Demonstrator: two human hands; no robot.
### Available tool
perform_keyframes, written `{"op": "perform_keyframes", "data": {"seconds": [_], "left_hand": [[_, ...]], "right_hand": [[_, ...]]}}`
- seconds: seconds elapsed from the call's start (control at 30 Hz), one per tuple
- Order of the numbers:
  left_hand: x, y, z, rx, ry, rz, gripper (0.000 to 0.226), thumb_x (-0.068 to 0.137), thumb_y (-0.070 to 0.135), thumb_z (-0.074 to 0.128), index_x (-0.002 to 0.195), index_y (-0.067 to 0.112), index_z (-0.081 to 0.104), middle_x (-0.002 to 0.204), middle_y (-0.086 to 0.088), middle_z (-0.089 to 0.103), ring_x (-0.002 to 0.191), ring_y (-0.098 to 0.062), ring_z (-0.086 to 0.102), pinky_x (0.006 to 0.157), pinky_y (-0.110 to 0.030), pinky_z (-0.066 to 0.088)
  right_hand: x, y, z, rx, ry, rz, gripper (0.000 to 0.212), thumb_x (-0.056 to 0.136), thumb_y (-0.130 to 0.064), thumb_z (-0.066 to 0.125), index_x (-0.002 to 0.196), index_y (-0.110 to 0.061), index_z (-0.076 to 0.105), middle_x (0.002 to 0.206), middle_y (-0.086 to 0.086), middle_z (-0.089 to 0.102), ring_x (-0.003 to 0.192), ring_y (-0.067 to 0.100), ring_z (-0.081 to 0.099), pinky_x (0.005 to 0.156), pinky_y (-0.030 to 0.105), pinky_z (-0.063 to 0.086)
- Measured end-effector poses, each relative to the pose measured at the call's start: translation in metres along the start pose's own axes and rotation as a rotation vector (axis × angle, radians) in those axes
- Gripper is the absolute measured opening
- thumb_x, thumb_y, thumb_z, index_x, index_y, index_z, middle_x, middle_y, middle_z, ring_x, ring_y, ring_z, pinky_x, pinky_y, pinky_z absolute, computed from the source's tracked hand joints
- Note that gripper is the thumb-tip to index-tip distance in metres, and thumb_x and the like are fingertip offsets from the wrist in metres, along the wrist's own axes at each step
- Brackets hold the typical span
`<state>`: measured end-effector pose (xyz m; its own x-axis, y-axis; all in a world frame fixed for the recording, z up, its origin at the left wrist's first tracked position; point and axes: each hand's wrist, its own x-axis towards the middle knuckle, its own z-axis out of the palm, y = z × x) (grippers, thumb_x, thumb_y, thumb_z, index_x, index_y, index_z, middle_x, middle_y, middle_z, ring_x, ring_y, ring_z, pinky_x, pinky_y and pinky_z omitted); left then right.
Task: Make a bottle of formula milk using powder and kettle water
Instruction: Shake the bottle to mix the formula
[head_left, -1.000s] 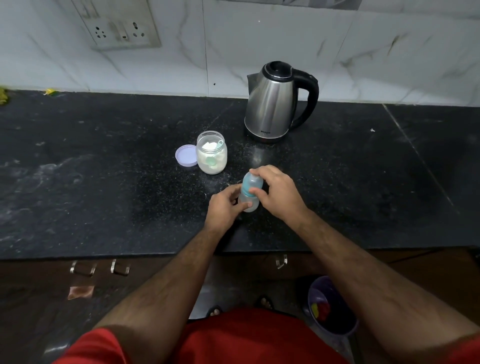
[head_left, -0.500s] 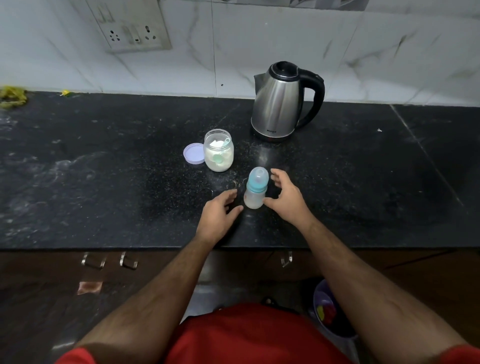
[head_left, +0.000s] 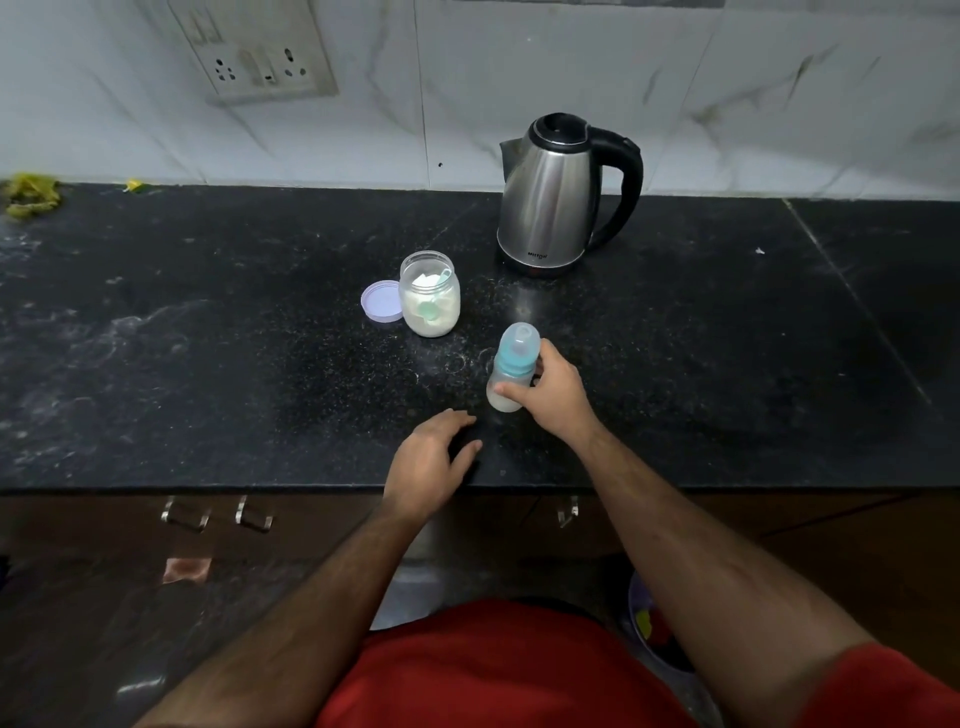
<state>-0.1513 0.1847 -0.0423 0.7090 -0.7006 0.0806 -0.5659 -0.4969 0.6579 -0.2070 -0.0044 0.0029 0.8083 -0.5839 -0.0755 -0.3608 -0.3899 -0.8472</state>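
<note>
the baby bottle (head_left: 511, 369) stands near the front middle of the black counter (head_left: 208, 364), capped with a clear dome over a teal collar, with a low layer of whitish liquid at its bottom. the right hand (head_left: 550, 392) wraps it from the right, thumb and fingers closed around its lower body. the left hand (head_left: 428, 465) lies flat on the counter just left of and nearer than the bottle, fingers loosely spread, not touching it. farther left, the open powder jar (head_left: 430, 293) is about half full of white powder with a pale green scoop inside; its lilac lid (head_left: 382, 301) lies touching its left side. the steel kettle (head_left: 558, 195) sits at the far edge, lid shut.
</note>
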Motion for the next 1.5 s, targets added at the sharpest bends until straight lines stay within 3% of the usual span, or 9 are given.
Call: {"op": "perform_keyframes", "data": {"seconds": [0.3, 0.43, 0.67, 0.87, 1.0, 1.13, 1.2, 1.4, 1.5], "left_hand": [[0.031, 0.016, 0.026, 0.073, -0.01, -0.02, 0.058, 0.093, 0.048, 0.06, 0.14, 0.016, 0.054, 0.154, -0.004, 0.043, 0.147, -0.018, 0.03, 0.12, -0.034, 0.023], [0.05, 0.026, 0.042, 0.185, -0.101, 0.047, 0.083, 0.087, 0.071, 0.034, 0.148, 0.016, 0.042, 0.161, -0.006, 0.028, 0.152, -0.02, 0.016, 0.124, -0.04, 0.013], [0.055, 0.029, 0.069, 0.429, -0.153, 0.048, 0.089, 0.087, 0.074, 0.01, 0.156, 0.019, 0.022, 0.166, -0.005, 0.008, 0.153, -0.02, -0.006, 0.125, -0.043, -0.001], [0.056, 0.031, 0.071, 0.447, -0.142, 0.019, 0.086, 0.088, 0.075, 0.018, 0.156, 0.022, 0.025, 0.166, -0.001, 0.01, 0.154, -0.017, -0.002, 0.125, -0.041, 0.001], [0.055, 0.03, 0.071, 0.441, -0.142, 0.008, 0.081, 0.09, 0.072, 0.024, 0.155, 0.023, 0.026, 0.166, 0.0, 0.01, 0.154, -0.015, -0.003, 0.125, -0.04, 0.0], [0.055, 0.03, 0.071, 0.428, -0.126, 0.013, 0.078, 0.092, 0.069, 0.028, 0.155, 0.023, 0.028, 0.166, 0.0, 0.012, 0.154, -0.015, 0.0, 0.125, -0.04, 0.002], [0.055, 0.029, 0.071, 0.432, -0.129, 0.012, 0.078, 0.091, 0.069, 0.025, 0.155, 0.023, 0.027, 0.166, 0.0, 0.013, 0.154, -0.015, 0.0, 0.125, -0.04, 0.003], [0.054, 0.029, 0.072, 0.416, -0.115, 0.004, 0.074, 0.094, 0.067, 0.031, 0.154, 0.024, 0.028, 0.166, 0.002, 0.012, 0.154, -0.014, -0.001, 0.125, -0.038, 0.001], [0.055, 0.03, 0.071, 0.41, -0.123, 0.004, 0.078, 0.091, 0.068, 0.026, 0.155, 0.024, 0.028, 0.166, 0.002, 0.012, 0.154, -0.013, 0.0, 0.125, -0.039, 0.003]], "right_hand": [[-0.009, 0.018, -0.065, 0.117, 0.016, -0.028, 0.059, 0.073, -0.022, 0.084, 0.124, -0.019, 0.055, 0.115, -0.006, 0.067, 0.106, 0.011, 0.065, 0.094, 0.044, 0.055], [-0.011, 0.018, -0.092, 0.189, 0.025, -0.074, 0.077, 0.077, -0.022, 0.081, 0.14, -0.028, 0.039, 0.12, -0.006, 0.066, 0.108, 0.009, 0.066, 0.095, 0.045, 0.055], [-0.01, 0.023, -0.123, 0.275, 0.023, -0.113, 0.103, 0.076, -0.044, 0.073, 0.151, -0.051, 0.003, 0.128, -0.005, 0.066, 0.112, 0.011, 0.066, 0.102, 0.049, 0.051], [-0.005, 0.013, -0.148, 0.523, 0.098, -0.089, 0.094, 0.089, -0.006, 0.07, 0.156, -0.033, 0.01, 0.131, 0.004, 0.059, 0.111, 0.017, 0.067, 0.094, 0.046, 0.056], [-0.005, 0.006, -0.154, 0.701, 0.255, -0.068, 0.084, 0.092, -0.009, 0.068, 0.154, -0.028, 0.014, 0.109, -0.008, 0.068, 0.103, 0.023, 0.07, 0.082, 0.052, 0.06], [-0.03, 0.008, -0.137, 0.711, 0.086, -0.048, 0.08, 0.087, -0.008, 0.071, 0.147, -0.033, 0.025, 0.12, -0.001, 0.063, 0.099, 0.018, 0.069, 0.076, 0.041, 0.06], [-0.041, 0.011, -0.131, 0.684, -0.045, -0.05, 0.079, 0.084, -0.002, 0.071, 0.141, -0.037, 0.029, 0.114, -0.009, 0.068, 0.096, 0.015, 0.07, 0.078, 0.038, 0.059], [-0.036, 0.004, -0.14, 0.892, 0.16, 0.017, 0.075, 0.092, -0.004, 0.063, 0.151, -0.026, 0.021, 0.111, -0.003, 0.063, 0.093, 0.012, 0.07, 0.072, 0.036, 0.06], [-0.046, 0.004, -0.132, 0.834, -0.002, 0.022, 0.08, 0.084, -0.004, 0.069, 0.146, -0.031, 0.026, 0.114, 0.0, 0.064, 0.093, 0.015, 0.07, 0.075, 0.039, 0.061]]}}
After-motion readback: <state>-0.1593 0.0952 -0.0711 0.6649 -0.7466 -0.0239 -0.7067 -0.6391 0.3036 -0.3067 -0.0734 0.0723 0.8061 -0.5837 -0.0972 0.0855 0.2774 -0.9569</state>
